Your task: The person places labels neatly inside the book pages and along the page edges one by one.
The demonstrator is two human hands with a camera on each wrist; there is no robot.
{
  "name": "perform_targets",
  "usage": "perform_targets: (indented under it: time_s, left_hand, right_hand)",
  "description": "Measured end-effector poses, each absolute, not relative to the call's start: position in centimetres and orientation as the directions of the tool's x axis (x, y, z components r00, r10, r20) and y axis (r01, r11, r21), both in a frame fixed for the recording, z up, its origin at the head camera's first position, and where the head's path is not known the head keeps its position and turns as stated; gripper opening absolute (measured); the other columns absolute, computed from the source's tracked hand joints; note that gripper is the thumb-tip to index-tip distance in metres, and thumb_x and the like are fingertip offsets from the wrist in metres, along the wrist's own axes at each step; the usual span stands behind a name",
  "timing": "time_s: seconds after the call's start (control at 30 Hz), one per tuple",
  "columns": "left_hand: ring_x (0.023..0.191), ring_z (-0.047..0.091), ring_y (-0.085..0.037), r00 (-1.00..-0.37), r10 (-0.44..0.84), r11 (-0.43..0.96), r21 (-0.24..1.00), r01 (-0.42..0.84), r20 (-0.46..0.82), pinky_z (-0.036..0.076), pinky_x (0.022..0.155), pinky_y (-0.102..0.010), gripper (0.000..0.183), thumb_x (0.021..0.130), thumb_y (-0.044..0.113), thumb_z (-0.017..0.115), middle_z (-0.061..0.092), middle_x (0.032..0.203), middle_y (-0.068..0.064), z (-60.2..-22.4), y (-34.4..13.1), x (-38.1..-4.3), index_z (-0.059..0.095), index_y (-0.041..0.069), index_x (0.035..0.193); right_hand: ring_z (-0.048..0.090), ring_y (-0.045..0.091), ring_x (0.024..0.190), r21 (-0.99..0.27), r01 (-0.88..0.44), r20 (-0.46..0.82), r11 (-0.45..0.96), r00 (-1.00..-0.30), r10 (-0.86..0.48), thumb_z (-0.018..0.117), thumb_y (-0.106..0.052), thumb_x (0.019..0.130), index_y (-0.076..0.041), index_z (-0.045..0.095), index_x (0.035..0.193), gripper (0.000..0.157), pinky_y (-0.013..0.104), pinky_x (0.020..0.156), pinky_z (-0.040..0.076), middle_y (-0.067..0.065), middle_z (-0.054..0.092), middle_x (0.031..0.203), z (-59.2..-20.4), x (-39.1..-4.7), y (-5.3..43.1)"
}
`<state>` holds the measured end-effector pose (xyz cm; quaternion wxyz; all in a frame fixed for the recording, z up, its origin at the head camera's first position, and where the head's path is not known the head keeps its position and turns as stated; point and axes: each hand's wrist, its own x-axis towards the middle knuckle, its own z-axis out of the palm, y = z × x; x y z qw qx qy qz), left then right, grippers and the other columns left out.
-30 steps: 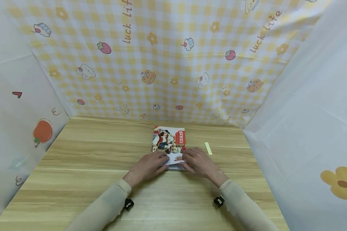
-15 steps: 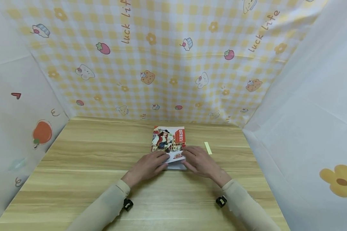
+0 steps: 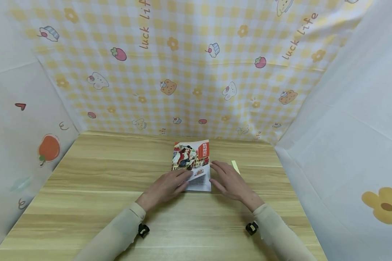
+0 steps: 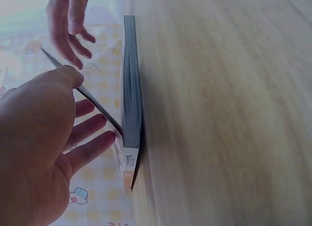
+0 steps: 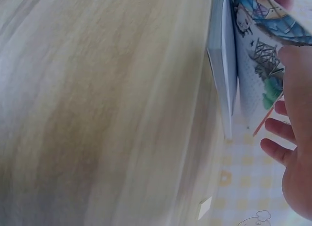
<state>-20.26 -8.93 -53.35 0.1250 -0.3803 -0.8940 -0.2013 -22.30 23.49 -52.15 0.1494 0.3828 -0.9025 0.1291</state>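
Observation:
A paperback book with a colourful illustrated front cover lies on the table, its cover lifted on the right side. My left hand pinches the near edge of that cover between thumb and fingers, and the left wrist view shows it angled away from the page block. Beneath it, a printed page shows. My right hand is just off the book's right edge with its fingers spread and relaxed, holding nothing. In the right wrist view, the cover's inner side carries a coloured drawing.
A pale yellow paper strip lies on the wooden table right of the book, partly behind my right hand. A yellow checked cloth hangs behind the table, with white sheets at both sides.
The cover has risen from nearly flat to raised on its right side, uncovering more of the page below. My right hand has let go of it and moved right; my left hand keeps its hold.

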Motion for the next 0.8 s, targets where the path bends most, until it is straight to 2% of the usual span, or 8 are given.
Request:
perform_targets:
  time_s: [0.23,0.4,0.6,0.8]
  left_hand:
    - [0.117,0.080,-0.029,-0.649,0.614,0.610,0.252,0.751,0.450,0.069,0.100,-0.043,0.049,0.107,0.017,0.075,0.077,0.141,-0.015,-53.1,-8.9,-20.2,0.067,0.008,0.154]
    - [0.111,0.081,-0.028,-0.659,0.597,0.617,0.263,0.742,0.458,0.070,0.095,-0.041,0.056,0.105,0.014,0.076,0.077,0.139,-0.017,-52.8,-9.0,-20.0,0.062,0.007,0.159]
    - [0.112,0.081,-0.026,-0.677,0.588,0.615,0.299,0.730,0.443,0.070,0.094,-0.039,0.066,0.105,0.011,0.076,0.077,0.142,-0.016,-52.3,-9.2,-19.9,0.054,0.010,0.167]
    - [0.124,0.080,-0.030,-0.679,0.587,0.629,0.280,0.725,0.441,0.070,0.094,-0.040,0.074,0.103,0.009,0.079,0.075,0.148,-0.016,-52.0,-9.3,-20.0,0.050,0.013,0.171]
  right_hand:
    - [0.059,0.043,0.153,-0.149,-0.713,0.298,0.685,-0.693,-0.656,0.072,-0.036,0.110,-0.001,0.061,0.157,0.060,0.061,0.130,0.047,0.024,0.061,0.164,-53.0,-22.6,23.5]
    - [0.059,0.048,0.153,-0.154,-0.728,0.267,0.669,-0.682,-0.681,0.074,-0.038,0.109,0.002,0.060,0.159,0.065,0.064,0.130,0.047,0.028,0.060,0.164,-53.6,-22.6,22.9]
    - [0.052,0.056,0.156,-0.153,-0.746,0.206,0.648,-0.666,-0.717,0.067,-0.043,0.113,0.005,0.057,0.160,0.069,0.070,0.129,0.044,0.034,0.054,0.167,-54.2,-22.5,22.4]
    - [0.050,0.058,0.157,-0.158,-0.777,0.224,0.610,-0.629,-0.744,0.058,-0.050,0.117,0.003,0.058,0.160,0.068,0.071,0.128,0.044,0.035,0.053,0.167,-55.0,-22.5,22.3]
